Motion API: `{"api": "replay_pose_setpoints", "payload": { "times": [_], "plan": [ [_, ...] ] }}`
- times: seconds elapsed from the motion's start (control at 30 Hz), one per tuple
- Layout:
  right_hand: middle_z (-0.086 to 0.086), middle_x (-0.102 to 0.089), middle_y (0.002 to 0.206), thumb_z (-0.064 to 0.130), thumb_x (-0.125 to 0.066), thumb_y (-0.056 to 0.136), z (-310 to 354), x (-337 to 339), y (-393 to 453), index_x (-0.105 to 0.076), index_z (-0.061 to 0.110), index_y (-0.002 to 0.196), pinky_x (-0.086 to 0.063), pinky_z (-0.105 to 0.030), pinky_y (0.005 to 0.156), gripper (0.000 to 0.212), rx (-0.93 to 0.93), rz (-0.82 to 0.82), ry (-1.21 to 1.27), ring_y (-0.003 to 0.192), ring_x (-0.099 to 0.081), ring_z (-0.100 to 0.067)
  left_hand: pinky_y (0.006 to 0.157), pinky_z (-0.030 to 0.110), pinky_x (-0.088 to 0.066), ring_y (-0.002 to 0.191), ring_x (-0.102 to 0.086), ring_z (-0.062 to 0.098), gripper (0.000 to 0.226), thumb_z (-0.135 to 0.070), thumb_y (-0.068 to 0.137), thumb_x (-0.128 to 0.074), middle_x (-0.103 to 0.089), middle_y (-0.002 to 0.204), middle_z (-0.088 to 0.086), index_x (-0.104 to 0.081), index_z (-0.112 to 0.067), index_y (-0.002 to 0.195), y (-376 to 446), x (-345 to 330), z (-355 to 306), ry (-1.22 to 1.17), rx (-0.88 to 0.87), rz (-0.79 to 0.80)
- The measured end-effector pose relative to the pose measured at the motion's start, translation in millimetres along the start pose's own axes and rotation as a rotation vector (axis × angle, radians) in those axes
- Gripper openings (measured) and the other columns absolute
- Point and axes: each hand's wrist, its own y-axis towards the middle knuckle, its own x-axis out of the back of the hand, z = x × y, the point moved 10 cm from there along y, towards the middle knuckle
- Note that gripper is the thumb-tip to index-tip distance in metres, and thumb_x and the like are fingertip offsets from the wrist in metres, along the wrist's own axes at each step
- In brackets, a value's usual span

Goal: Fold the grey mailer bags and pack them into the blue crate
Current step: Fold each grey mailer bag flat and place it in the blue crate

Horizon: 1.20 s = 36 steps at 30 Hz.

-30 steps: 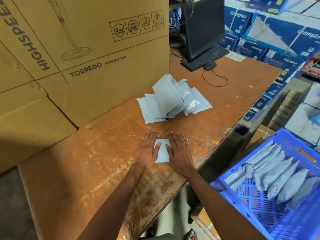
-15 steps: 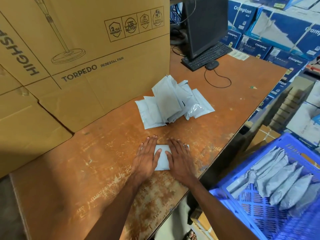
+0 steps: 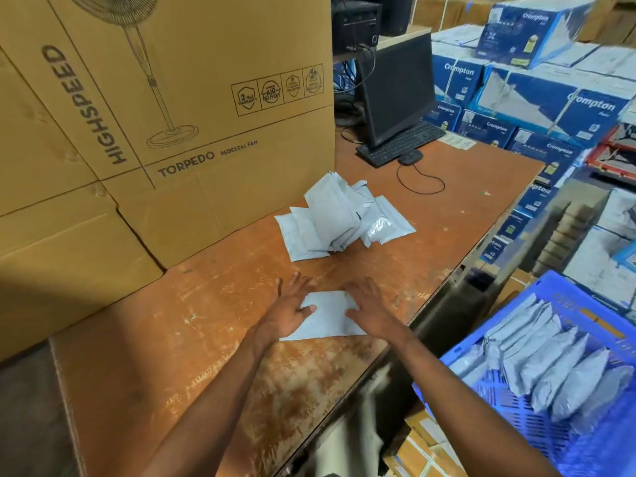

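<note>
Head view: hands [image 3: 290,309] farther apart than before

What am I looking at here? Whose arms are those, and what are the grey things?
There is no machine here. A person wears a camera on their head, so you see their own arms from above. Their left hand and right hand press flat, fingers straight, on one grey mailer bag on the worn brown table; neither hand grips it. Farther back lies a pile of mailer bags waiting to be folded. At lower right, a blue crate holds a row of folded bags. A big fan carton stands on the left, with a monitor, keyboard and mouse behind.
</note>
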Motion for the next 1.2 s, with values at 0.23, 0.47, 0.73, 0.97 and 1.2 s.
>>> {"api": "replay_pose_setpoints", "payload": {
  "times": [0.23, 0.47, 0.73, 0.97, 1.2],
  "plan": [
    [0.002, -0.058, 0.122, 0.019, -0.074, 0.061, 56, 63, -6, -0.060, 0.018, 0.111, -0.041, -0.040, 0.100, 0.052, 0.170, -0.202, -0.100, 0.115, -0.053, -0.024, 0.092, 0.036, -0.045, 0.103, -0.067, 0.028, 0.043, -0.029, 0.079, -0.080, -0.072, 0.107, 0.003, -0.058, -0.021, 0.115, -8, 72, -43, 0.042, -0.005, -0.156],
    [-0.003, -0.064, 0.112, 0.002, -0.084, 0.060, 83, 46, -17, -0.066, 0.020, 0.108, -0.044, -0.039, 0.084, 0.054, 0.282, -0.398, -0.307, 0.096, -0.062, -0.031, 0.098, 0.047, -0.044, 0.100, -0.059, 0.030, 0.059, -0.018, 0.063, -0.080, -0.065, 0.107, 0.005, -0.064, -0.021, 0.119, -44, 81, -51, 0.346, -0.067, -0.422],
    [-0.005, -0.061, 0.129, 0.024, -0.056, 0.091, 78, -8, -30, -0.064, 0.016, 0.125, -0.044, -0.050, 0.107, 0.036, 0.298, -0.374, -0.138, 0.117, -0.059, -0.027, 0.105, 0.044, -0.045, 0.119, -0.055, 0.031, 0.057, -0.047, 0.079, -0.050, -0.059, 0.130, 0.006, -0.064, -0.021, 0.127, -94, 32, 5, 0.004, 0.134, -0.384],
    [-0.009, -0.049, 0.155, 0.042, -0.025, 0.110, 84, -43, 6, -0.047, 0.012, 0.151, -0.031, -0.054, 0.120, 0.056, 0.235, -0.315, -0.187, 0.148, -0.039, -0.028, 0.125, 0.048, -0.025, 0.155, -0.026, 0.026, 0.061, -0.045, 0.109, -0.022, -0.036, 0.164, 0.009, -0.034, -0.013, 0.160, -55, 5, 8, -0.041, 0.201, -0.358],
    [-0.008, -0.047, 0.157, 0.037, -0.023, 0.110, 72, -54, 13, -0.045, 0.012, 0.154, -0.025, -0.050, 0.125, 0.055, 0.197, -0.345, -0.189, 0.150, -0.036, -0.026, 0.126, 0.045, -0.020, 0.156, -0.023, 0.020, 0.056, -0.037, 0.112, -0.020, -0.033, 0.166, 0.004, -0.032, -0.012, 0.161, -48, -13, 19, 0.043, 0.224, -0.387]
  ]
}}
